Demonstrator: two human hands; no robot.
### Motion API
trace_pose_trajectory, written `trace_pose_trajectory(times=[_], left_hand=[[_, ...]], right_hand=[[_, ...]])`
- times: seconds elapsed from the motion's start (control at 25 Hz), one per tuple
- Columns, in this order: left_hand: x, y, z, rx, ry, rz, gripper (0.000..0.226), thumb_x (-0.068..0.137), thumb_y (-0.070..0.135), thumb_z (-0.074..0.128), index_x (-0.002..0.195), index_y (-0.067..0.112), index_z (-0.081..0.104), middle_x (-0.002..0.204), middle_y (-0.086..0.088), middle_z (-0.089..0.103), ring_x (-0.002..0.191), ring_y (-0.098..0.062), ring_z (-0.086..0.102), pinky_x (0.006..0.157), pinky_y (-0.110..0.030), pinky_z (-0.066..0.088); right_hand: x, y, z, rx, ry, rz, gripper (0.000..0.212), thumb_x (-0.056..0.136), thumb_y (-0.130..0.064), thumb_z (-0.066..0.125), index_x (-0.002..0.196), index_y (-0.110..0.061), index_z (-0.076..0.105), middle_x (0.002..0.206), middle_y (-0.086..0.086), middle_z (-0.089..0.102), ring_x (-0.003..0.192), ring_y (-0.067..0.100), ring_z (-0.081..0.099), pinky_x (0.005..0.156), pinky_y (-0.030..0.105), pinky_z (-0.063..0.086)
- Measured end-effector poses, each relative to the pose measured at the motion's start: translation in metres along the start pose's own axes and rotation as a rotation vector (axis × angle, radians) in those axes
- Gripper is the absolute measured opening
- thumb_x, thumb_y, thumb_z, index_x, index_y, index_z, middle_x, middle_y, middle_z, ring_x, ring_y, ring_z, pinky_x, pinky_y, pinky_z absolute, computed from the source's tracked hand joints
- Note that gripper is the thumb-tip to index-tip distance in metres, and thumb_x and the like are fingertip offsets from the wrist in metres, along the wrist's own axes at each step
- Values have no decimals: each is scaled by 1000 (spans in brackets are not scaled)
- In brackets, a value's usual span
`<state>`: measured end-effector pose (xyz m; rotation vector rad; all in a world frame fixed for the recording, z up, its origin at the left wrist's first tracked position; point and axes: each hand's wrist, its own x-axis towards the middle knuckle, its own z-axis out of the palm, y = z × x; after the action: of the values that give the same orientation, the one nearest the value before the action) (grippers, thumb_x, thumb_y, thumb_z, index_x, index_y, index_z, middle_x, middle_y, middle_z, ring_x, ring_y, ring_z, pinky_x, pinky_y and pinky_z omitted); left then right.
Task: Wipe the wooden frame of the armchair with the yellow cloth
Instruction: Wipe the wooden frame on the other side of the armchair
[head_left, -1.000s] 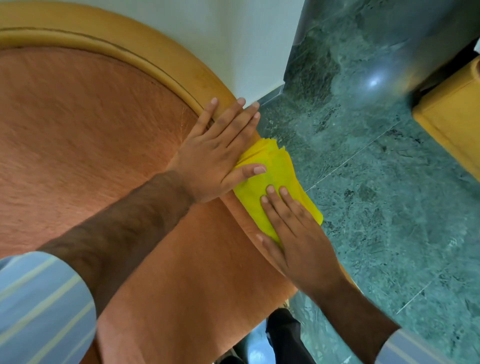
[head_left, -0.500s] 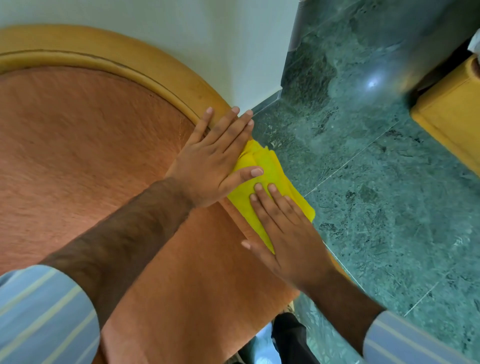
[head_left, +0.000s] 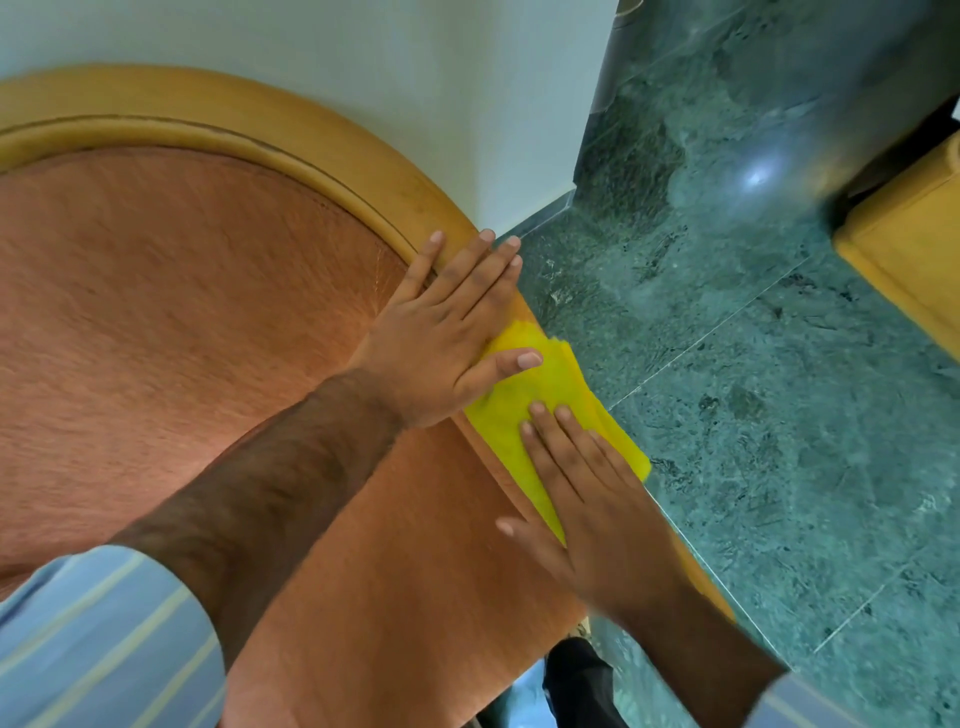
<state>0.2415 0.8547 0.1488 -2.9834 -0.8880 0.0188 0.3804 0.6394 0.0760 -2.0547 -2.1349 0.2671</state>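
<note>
The armchair's curved wooden frame arcs around orange-brown upholstery. A folded yellow cloth lies on the frame's right side. My left hand lies flat with fingers spread across the frame and the upholstery edge, its thumb on the cloth's upper end. My right hand presses flat on the cloth's lower part, fingers together and pointing up along the frame. The frame beneath the cloth and hands is hidden.
Green marble floor spreads to the right of the chair. A white wall stands just behind the frame. Another piece of yellow wooden furniture sits at the far right. A dark shoe shows at the bottom.
Both hands and the cloth have stayed on the same stretch of the frame's right side. The right hand slid slightly down the frame, and the view tilted so more wall shows.
</note>
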Motion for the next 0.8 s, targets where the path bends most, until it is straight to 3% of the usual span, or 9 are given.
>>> trace_pose_trajectory(times=[0.16,0.36,0.68,0.8], left_hand=[[1,-2,0,-6,-15,1,90,97,71,7,161,9,19,172,-5,17,160,-22,8,129,-55,8],[0,-3,-5,-2,-47,16,91,96,71,9,161,9,19,172,-6,16,160,-23,8,129,-55,8],[2,4,-5,-14,-47,-28,90,96,70,9,161,8,21,172,-6,17,160,-22,8,129,-55,7],[2,3,-9,-30,-88,-23,91,95,69,6,161,8,20,172,-6,17,160,-23,8,129,-55,5]], right_hand=[[22,3,-2,46,38,-22,83,102,-71,42,164,-17,27,176,-1,20,164,15,16,130,39,28],[-57,26,-3,64,-66,-28,84,101,-73,42,164,-20,28,176,-6,18,163,14,18,122,42,34],[17,9,2,85,35,11,89,101,-73,41,165,-16,21,177,2,17,165,19,12,132,43,25],[-15,20,9,79,11,-36,83,104,-67,42,165,-15,22,177,2,16,164,19,13,131,43,24]])
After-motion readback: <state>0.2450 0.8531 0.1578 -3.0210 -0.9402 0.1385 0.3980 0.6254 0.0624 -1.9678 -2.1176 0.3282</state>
